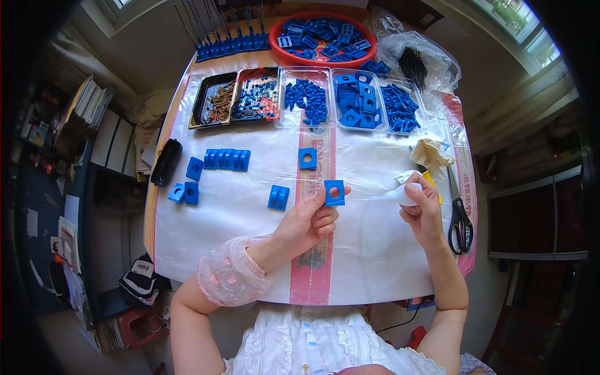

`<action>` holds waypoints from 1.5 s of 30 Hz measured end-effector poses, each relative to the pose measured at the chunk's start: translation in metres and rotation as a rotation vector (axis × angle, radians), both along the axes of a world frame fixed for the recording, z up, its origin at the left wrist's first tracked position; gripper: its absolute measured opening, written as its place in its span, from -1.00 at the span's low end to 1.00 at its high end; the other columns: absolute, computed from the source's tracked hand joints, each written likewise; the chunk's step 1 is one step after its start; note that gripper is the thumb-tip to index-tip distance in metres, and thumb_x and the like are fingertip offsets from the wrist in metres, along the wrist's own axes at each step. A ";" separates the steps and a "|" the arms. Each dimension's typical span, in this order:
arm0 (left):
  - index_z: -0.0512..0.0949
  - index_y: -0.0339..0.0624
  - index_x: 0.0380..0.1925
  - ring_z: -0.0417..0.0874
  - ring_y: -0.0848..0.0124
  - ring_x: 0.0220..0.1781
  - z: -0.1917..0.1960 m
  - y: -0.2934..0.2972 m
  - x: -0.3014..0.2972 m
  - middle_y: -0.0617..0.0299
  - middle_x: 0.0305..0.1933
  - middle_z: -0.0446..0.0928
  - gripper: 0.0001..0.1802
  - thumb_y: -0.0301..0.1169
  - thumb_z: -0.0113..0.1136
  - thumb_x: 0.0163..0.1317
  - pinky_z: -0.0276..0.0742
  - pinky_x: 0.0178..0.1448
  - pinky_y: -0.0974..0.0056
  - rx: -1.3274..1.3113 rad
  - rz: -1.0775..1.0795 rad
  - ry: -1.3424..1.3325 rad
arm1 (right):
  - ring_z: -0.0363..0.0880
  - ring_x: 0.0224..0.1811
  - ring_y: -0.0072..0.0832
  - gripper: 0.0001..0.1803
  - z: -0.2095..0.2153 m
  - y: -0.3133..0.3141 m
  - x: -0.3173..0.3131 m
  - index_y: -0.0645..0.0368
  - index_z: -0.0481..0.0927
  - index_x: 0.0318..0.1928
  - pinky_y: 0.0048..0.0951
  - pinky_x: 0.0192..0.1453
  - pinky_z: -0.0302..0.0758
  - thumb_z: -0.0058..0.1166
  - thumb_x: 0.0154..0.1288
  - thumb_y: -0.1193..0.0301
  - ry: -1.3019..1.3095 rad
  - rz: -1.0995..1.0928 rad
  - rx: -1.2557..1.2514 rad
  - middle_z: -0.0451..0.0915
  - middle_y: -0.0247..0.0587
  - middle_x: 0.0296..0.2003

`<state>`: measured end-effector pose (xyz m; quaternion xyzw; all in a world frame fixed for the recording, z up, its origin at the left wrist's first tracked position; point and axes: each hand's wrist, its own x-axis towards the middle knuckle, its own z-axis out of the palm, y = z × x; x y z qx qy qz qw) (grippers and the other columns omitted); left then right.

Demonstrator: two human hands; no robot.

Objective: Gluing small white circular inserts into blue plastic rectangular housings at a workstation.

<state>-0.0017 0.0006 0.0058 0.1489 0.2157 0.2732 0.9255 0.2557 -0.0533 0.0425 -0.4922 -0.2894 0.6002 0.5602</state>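
Note:
My left hand [306,220] pinches a blue square plastic plate with a round hole [335,202] between thumb and fingers, raised above the table. To its right, my right hand [425,209] is closed around a small white bottle [400,195]; a thin pale tip seems to point left at the plate. Another holed blue plate [307,152] lies just beyond my left hand. A blue ribbed piece [278,197] rests left of that hand. Farther left stand a row of ribbed blue pieces [226,159] and several loose blue parts [191,193].
Across the back, trays hold screws [220,101], nuts [257,95] and blue parts [305,100]. Behind them sits a red basin [372,45] of blue parts. Black scissors [460,228] and crumpled paper [431,154] lie at right, a black case [167,162] at left.

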 end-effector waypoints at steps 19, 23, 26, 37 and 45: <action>0.29 -0.35 0.32 0.05 0.64 -0.48 0.000 0.000 0.000 0.49 -0.50 -0.01 -0.36 -0.03 -0.04 0.50 0.11 -0.40 0.51 -0.010 0.009 -0.007 | 0.04 -0.66 -0.87 -0.85 0.001 0.000 0.000 0.03 0.44 -0.34 -0.69 -0.62 -0.07 0.13 0.35 0.37 0.003 -0.001 0.002 0.31 -0.60 -0.56; 0.28 -0.35 0.32 0.05 0.65 -0.48 -0.001 0.000 0.000 0.49 -0.50 0.00 -0.37 -0.04 -0.05 0.51 0.11 -0.40 0.51 -0.020 0.007 -0.014 | 0.05 -0.66 -0.87 -0.84 0.002 -0.001 0.004 0.03 0.43 -0.36 -0.70 -0.62 -0.06 0.14 0.34 0.36 0.020 -0.011 0.027 0.32 -0.60 -0.56; 0.28 -0.34 0.33 0.05 0.65 -0.49 -0.001 0.000 -0.001 0.49 -0.50 0.00 -0.38 -0.05 -0.06 0.52 0.11 -0.40 0.51 -0.026 0.010 -0.025 | 0.05 -0.66 -0.88 -0.83 0.006 0.000 0.007 0.03 0.43 -0.37 -0.71 -0.63 -0.06 0.14 0.34 0.35 0.015 -0.029 0.049 0.32 -0.60 -0.57; 0.24 -0.33 0.36 0.05 0.65 -0.50 -0.003 0.001 -0.002 0.49 -0.50 0.01 -0.36 -0.03 -0.08 0.52 0.10 -0.39 0.50 -0.026 0.010 -0.044 | 0.06 -0.66 -0.90 -0.82 0.014 0.001 0.018 0.03 0.43 -0.39 -0.72 -0.63 -0.07 0.17 0.31 0.36 -0.040 -0.026 0.028 0.32 -0.62 -0.58; 0.25 -0.32 0.35 0.05 0.65 -0.50 -0.001 0.001 -0.002 0.50 -0.50 0.01 -0.37 -0.05 -0.08 0.53 0.09 -0.39 0.50 -0.028 0.009 -0.041 | 0.06 -0.66 -0.90 -0.82 0.010 0.002 0.017 0.03 0.43 -0.39 -0.73 -0.63 -0.08 0.16 0.31 0.37 -0.046 -0.030 0.019 0.31 -0.62 -0.58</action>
